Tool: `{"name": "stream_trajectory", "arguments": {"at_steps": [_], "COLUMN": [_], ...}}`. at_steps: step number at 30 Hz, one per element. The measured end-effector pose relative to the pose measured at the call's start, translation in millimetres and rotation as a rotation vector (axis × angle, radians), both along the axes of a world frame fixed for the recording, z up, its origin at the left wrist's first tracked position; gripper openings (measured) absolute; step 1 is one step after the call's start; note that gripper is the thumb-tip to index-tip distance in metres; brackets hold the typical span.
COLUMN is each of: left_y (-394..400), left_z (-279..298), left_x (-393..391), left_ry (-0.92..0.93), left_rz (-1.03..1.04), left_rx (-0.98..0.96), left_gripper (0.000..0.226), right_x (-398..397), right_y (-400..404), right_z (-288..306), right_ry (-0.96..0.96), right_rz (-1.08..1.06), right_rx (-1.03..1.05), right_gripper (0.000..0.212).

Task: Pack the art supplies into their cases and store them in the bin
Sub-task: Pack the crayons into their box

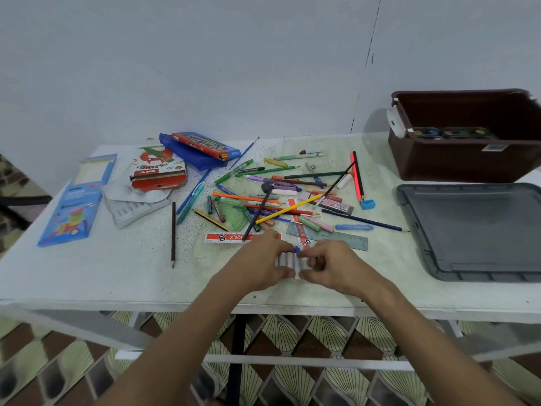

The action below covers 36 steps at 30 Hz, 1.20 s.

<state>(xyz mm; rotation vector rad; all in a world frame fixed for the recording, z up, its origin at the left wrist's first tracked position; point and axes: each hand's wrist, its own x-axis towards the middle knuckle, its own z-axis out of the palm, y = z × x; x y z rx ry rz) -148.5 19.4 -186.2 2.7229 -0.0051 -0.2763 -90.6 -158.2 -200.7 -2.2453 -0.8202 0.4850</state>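
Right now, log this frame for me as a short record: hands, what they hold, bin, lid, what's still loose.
left hand: grips a row of white sticks from the left
right hand: pinches the same row from the right
bin: brown, open, far right of table, paint set inside
lid: grey, flat on table in front of bin
loose: pile of pencils and crayons mid-table
cases: open oil pastels box, blue box at left

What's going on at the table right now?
A person is gathering a row of white chalk sticks at the table's front edge, left hand and right hand both pinching them. Pencils and crayons lie scattered behind. The brown bin sits open, its grey lid beside it.
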Motion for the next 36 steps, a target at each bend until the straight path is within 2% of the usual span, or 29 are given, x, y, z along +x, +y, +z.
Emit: {"name": "stream_trajectory", "arguments": {"at_steps": [3, 9, 12, 18, 22, 31, 36], "left_y": [4, 15, 24, 50, 72, 113, 146], "left_z": [-4, 1, 3, 16, 26, 20, 15], "left_x": [-2, -4, 1, 34, 71, 140, 158], "left_ry": [-0.036, -0.056, -0.051, -0.1, -0.146, -0.2, -0.18], "left_rz": [0.007, 0.016, 0.079, 0.168, 0.242, 0.28, 0.406], "left_rx": [0.011, -0.169, -0.242, -0.163, -0.093, -0.035, 0.0], "left_gripper": [0.059, 0.048, 0.044, 0.028, 0.031, 0.035, 0.036], "right_x": [0, 6, 14, 46, 77, 127, 136], "right_y": [1, -6, -5, 5, 26, 65, 78], "right_z": [0, 3, 8, 26, 30, 16, 13], "right_ry": [0.008, 0.138, 0.115, 0.02, -0.08, -0.121, -0.136], "right_rz": [-0.008, 0.021, 0.025, -0.055, -0.14, -0.208, -0.189], "right_rx": [0.011, 0.058, 0.058, 0.099, 0.134, 0.042, -0.028], "right_gripper": [0.045, 0.043, 0.037, 0.024, 0.018, 0.022, 0.026]}}
